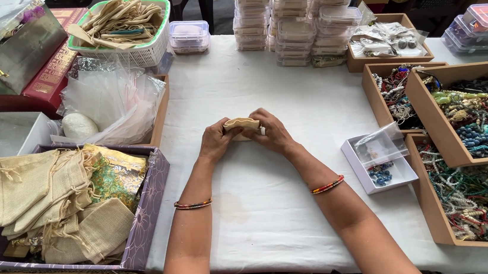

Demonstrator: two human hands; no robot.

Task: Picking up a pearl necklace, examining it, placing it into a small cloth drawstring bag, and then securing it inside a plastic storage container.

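- Two hands: left hand (216,141) and right hand (273,132), holding one small beige pouch (241,123) between them.
- Two beaded bangles, one on each wrist: left bangle (193,205), right bangle (327,185).
- Four open brown boxes (472,156) of beads and trinkets along the right edge of the table (263,212).
- One small white box (374,185) beside them.
- One green-rimmed basket (146,51) at the far left corner.
- One purple box (150,211) of cloth bags at the left edge; the bags are too heaped to count.
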